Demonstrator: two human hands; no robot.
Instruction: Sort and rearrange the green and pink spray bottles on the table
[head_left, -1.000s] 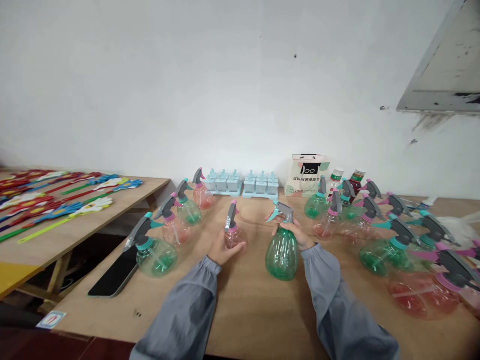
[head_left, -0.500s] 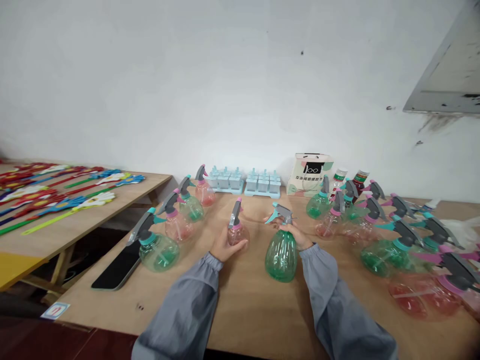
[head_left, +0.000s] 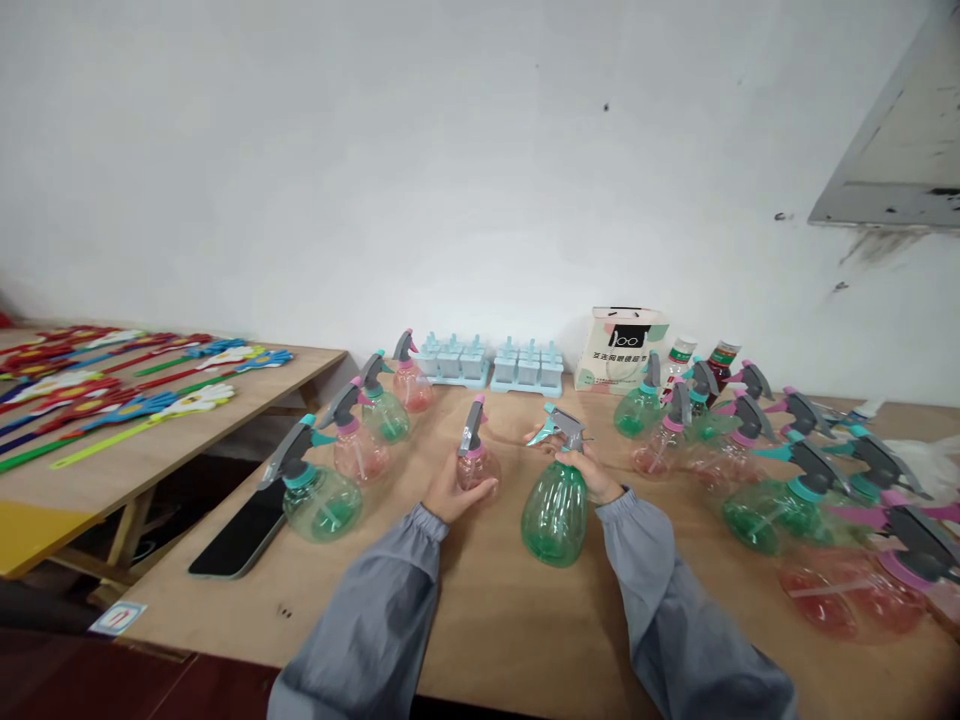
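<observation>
At the middle of the table, my left hand (head_left: 454, 492) is wrapped around a pink spray bottle (head_left: 480, 470) with a grey and pink trigger head; the bottle stands upright. To its right, my right hand (head_left: 590, 470) grips a green spray bottle (head_left: 553, 513) by the neck, just under its grey and turquoise head. That bottle tilts, its base toward me. Some right fingers are hidden behind its neck. A green spray bottle (head_left: 322, 505) heads a row of pink and green ones on the left.
More spray bottles (head_left: 761, 515) crowd the right side. At the wall stand pale blue popsicle molds (head_left: 527, 368), a paper bag (head_left: 621, 350) and two labelled bottles (head_left: 721, 362). A phone (head_left: 240, 535) lies at left. Hand-shaped clappers (head_left: 135, 408) cover the other table.
The green bottle in my right hand has tilted a little, its base swinging left. My left hand keeps its hold on the pink bottle. The view has shifted slightly.
</observation>
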